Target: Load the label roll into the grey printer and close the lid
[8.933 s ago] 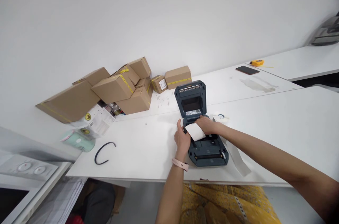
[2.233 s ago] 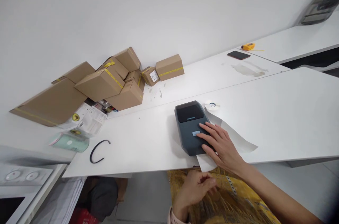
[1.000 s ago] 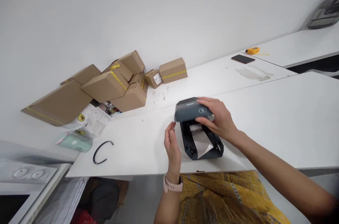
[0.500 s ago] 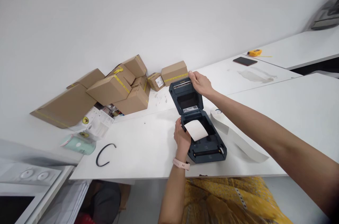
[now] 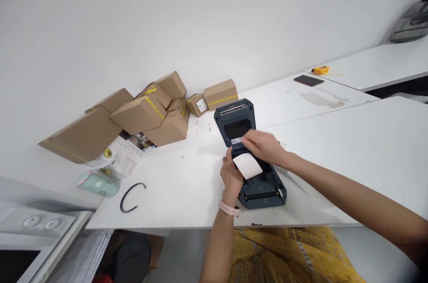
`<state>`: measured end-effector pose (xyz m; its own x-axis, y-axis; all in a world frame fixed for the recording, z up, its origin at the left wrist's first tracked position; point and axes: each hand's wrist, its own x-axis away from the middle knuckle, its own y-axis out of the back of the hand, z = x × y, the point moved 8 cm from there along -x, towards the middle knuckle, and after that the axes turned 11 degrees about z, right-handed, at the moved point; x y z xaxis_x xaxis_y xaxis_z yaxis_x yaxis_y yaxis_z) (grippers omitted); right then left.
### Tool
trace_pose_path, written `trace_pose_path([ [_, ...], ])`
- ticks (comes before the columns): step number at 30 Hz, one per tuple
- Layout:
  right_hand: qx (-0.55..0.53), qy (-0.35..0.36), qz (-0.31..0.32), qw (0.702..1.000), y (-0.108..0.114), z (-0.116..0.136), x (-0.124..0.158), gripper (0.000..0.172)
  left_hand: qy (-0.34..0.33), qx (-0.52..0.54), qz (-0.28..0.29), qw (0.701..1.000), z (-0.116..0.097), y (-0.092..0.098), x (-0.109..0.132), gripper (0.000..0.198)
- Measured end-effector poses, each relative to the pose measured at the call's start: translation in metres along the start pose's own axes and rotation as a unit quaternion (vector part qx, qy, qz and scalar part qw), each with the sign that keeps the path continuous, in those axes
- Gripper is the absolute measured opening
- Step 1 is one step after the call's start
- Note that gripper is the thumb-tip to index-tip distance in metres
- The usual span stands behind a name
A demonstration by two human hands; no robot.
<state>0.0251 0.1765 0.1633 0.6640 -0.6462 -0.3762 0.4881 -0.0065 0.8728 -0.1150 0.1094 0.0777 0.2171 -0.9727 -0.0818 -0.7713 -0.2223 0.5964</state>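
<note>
Paper (image 5: 248, 166) lies as a white tongue in the bay of the open printer (image 5: 264, 191). The printer sits straight ahead of me near the front edge of the table (image 5: 174, 185). Its long axis runs away from me and a little to the left, with the lid (image 5: 236, 118) tipped back at the far end. Both my hands are at the paper, one to each side. My left hand (image 5: 230, 175) is the nearer. It is curled round the printer's left wall, with the thumb up against the paper's left edge. My right hand (image 5: 264, 147) comes in across the printer from the right and hangs just over the paper's far end, below the lid's hinge. Its fingers are loosely bent, but it is blurred, so I cannot tell whether it pinches the paper or only hovers. A watch (image 5: 229, 208) sits on my left wrist. Farther left a black band (image 5: 132, 196) lies on the table, and boxes (image 5: 150, 111) are heaped against the wall.
</note>
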Motion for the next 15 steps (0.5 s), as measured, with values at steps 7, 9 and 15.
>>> trace_pose_path([
  [7, 0.069, 0.060, 0.260, 0.961, -0.098, -0.012, 0.005, 0.008, -0.030, -0.070, 0.012, 0.997, -0.007, -0.004, 0.003, 0.056],
  [9, 0.077, 0.055, 0.291, 0.952, -0.110, -0.014, 0.003, 0.022, -0.026, -0.069, 0.017, 0.997, -0.007, -0.004, 0.003, 0.059],
  [15, 0.059, 0.057, 0.331, 0.940, -0.114, 0.000, -0.007, 0.021, 0.000, -0.073, 0.017, 0.997, -0.007, -0.001, 0.001, 0.052],
])
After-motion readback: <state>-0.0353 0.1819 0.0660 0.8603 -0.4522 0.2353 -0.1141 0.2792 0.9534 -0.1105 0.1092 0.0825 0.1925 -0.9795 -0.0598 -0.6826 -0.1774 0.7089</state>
